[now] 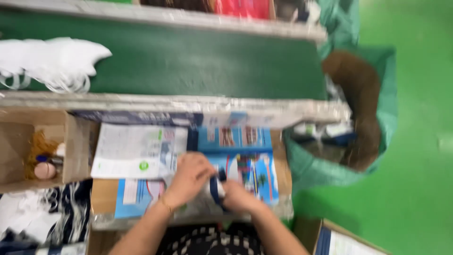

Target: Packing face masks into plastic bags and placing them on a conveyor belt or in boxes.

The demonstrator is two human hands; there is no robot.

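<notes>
Pinching glossy blue packet, hands together.

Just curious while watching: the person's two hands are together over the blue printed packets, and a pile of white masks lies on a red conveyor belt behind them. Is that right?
Not quite: the head view shows the conveyor belt is dark green, not red. The rest holds: the left hand and right hand meet over the blue printed packets, and the white masks lie on the belt.

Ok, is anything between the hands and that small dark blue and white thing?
Nothing visible. Both the left hand and the right hand already grip the small dark blue and white thing directly, above the blue packets.
</notes>
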